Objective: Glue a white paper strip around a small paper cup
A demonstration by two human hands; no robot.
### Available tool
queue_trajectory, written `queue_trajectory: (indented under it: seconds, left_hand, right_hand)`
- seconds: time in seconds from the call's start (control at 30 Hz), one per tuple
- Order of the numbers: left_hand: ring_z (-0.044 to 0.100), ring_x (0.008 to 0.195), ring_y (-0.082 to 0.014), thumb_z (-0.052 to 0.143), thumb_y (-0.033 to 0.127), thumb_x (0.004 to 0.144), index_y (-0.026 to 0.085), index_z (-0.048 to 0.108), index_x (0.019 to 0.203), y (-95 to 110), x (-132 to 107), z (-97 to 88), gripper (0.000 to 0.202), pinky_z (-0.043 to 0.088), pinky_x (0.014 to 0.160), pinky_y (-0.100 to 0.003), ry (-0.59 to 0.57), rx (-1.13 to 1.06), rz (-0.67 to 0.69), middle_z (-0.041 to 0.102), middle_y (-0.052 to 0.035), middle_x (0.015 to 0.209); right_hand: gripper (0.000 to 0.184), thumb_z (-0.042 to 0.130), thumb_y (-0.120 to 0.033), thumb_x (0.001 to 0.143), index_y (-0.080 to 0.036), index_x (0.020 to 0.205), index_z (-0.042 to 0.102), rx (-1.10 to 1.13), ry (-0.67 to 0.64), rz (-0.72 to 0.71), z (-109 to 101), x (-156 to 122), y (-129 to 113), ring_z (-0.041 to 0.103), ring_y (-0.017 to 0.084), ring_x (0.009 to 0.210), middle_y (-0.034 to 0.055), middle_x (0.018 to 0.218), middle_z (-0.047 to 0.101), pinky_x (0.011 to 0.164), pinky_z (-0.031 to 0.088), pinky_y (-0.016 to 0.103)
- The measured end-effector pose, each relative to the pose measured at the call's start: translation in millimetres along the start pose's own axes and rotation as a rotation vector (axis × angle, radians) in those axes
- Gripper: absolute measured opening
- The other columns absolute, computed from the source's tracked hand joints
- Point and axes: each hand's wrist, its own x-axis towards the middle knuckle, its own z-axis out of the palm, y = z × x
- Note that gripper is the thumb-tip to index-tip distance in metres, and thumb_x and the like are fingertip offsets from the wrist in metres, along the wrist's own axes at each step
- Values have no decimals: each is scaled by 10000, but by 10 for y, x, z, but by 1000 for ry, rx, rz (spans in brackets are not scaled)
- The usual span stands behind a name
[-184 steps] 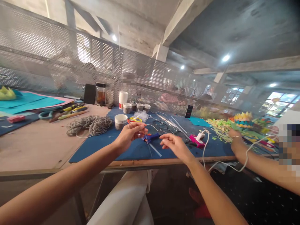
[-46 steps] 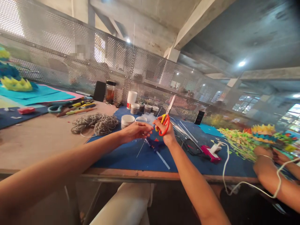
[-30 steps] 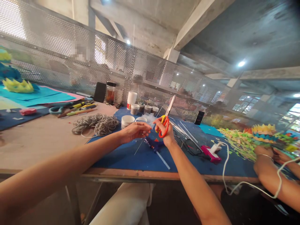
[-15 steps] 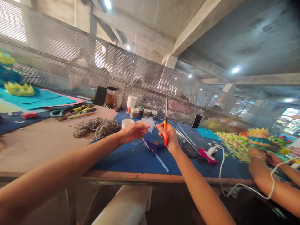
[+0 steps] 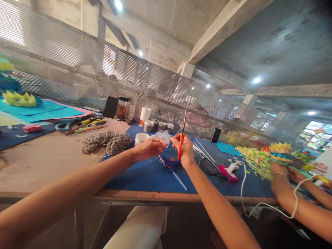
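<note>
My right hand (image 5: 184, 151) is closed round the orange handles of a pair of scissors (image 5: 181, 139), whose blades point up, seen edge-on. My left hand (image 5: 149, 148) pinches something thin and pale that I cannot make out, right beside the scissors. Both hands hover above a dark blue mat (image 5: 145, 173). Under them lies a blue glue gun (image 5: 168, 162) with a clear glue stick (image 5: 180, 180) next to it.
A coil of grey cord (image 5: 107, 141) and paper cups (image 5: 141, 137) sit left of my hands. Pliers and tools (image 5: 83, 123) lie on teal sheets farther left. A pink charger (image 5: 226, 172) with a white cable, green paper scraps (image 5: 255, 157) and another person's arm (image 5: 293, 200) are on the right.
Since six seconds ago my right hand has picked up the scissors. Over the last second the scissors turned from slanting right to upright and edge-on, and my view drifted slightly.
</note>
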Motion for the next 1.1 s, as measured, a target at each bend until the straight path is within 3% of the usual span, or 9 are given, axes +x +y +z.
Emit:
queue_trajectory:
  seconds: [0.13,0.23,0.4,0.6,0.8,1.1]
  left_hand:
    - [608,599,-82,841,186,725,110,747,822,24,27,-36,155,475,571,-169,49,-15,44,653,-15,703]
    - [610,625,-74,822,198,751,124,748,850,69,44,-89,144,492,598,-161,94,-43,102,651,-7,734]
    - [612,654,-70,817,207,750,140,742,863,136,36,-115,151,483,584,-152,133,-90,158,648,-1,781]
    - [602,653,-69,834,224,739,145,745,860,108,43,-102,170,484,606,-155,113,-83,170,647,-2,786]
    - [608,677,-92,860,274,717,141,763,865,48,71,-150,221,495,644,-177,86,-10,154,641,-8,741]
    - [595,660,-98,850,256,706,147,746,790,26,66,-124,173,476,659,-203,54,78,117,648,-12,718]
  right_hand:
    - [352,721,-509,806,-206,900,569,-100,-47,57,-150,13,5,566,139,569,-50,639,585,545,441,253]
    - [388,658,-583,847,-216,939,571,-314,-115,102,-354,-41,-44,577,153,607,-30,724,620,565,438,266]
    - [344,607,-559,894,-219,904,552,-693,-236,-26,-661,-212,-205,603,185,735,3,860,650,662,423,289]
    - [327,588,-548,899,-226,870,537,-1029,-308,0,-693,-317,-222,602,198,736,33,910,666,664,392,296]
    - [426,563,-645,904,-225,840,537,-1001,-408,41,-559,-287,-235,597,194,718,31,876,682,653,394,284]
    - [411,678,-611,847,-216,769,595,-819,-445,74,-457,-284,-265,642,212,705,26,755,692,626,414,266]
